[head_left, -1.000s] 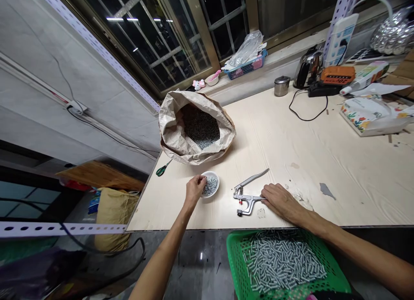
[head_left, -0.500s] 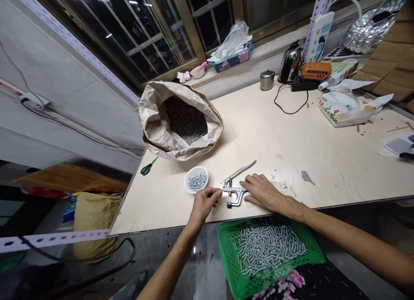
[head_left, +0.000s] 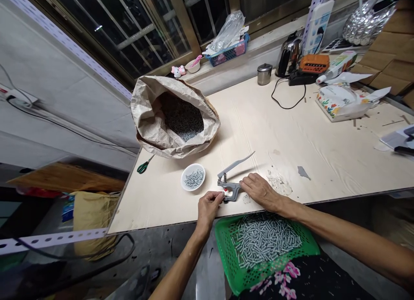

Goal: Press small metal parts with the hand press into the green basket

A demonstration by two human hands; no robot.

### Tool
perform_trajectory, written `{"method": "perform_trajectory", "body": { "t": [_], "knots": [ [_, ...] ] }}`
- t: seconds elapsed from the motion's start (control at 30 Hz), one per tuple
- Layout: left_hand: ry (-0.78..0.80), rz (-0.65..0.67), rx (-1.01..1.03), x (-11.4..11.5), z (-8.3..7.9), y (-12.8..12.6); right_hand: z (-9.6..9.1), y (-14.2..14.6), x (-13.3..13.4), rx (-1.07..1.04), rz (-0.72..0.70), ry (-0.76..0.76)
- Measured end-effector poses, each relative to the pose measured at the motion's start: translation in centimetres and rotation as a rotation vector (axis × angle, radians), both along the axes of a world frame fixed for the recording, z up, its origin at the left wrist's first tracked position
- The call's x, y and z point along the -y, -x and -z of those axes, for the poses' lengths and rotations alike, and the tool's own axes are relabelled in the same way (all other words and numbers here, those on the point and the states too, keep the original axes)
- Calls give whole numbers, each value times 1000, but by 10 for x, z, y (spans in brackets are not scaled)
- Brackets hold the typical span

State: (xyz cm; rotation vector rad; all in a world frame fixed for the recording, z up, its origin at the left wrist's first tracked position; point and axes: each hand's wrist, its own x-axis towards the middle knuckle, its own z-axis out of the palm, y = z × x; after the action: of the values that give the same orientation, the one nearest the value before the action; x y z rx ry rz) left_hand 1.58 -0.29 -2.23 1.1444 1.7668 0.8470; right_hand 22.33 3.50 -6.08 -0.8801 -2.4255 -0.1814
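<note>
Grey snap-fastener pliers (head_left: 233, 185), with a spring and a small red part in the jaw, stand on edge near the table's front edge, their upper handle raised. My right hand (head_left: 261, 191) grips the lower handle. At the jaw's lower end, my left hand (head_left: 209, 205) is closed in a pinch; whatever is between the fingertips is too small to make out. A white bowl (head_left: 193, 177) of small silver metal pieces sits just beyond my left hand. Below the table edge, a green basket (head_left: 226, 252) holds many silver screw-like pieces.
A large paper sack (head_left: 145, 106) of small metal pieces stands open at the back left. Green-handled scissors (head_left: 144, 165) lie near the left edge. A steel canister (head_left: 264, 74), a kettle (head_left: 289, 56) and a tissue pack (head_left: 343, 101) are farther back.
My left fingertips have moved from beside the upper jaw to the jaw's lower end. The pliers have turned slightly in my right hand, and the head view has shifted a little.
</note>
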Motion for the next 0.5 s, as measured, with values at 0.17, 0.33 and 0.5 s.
{"method": "perform_trajectory", "body": {
  "t": [0.17,0.33,0.5],
  "knots": [
    [-12,12,-16,-1,9,1,0,-1,0,-11,7,-29],
    [46,38,-25,-5,8,0,0,-1,-1,-1,4,-3],
    [273,83,19,-12,2,4,2,0,-1,-1,-11,61]
  ]
}}
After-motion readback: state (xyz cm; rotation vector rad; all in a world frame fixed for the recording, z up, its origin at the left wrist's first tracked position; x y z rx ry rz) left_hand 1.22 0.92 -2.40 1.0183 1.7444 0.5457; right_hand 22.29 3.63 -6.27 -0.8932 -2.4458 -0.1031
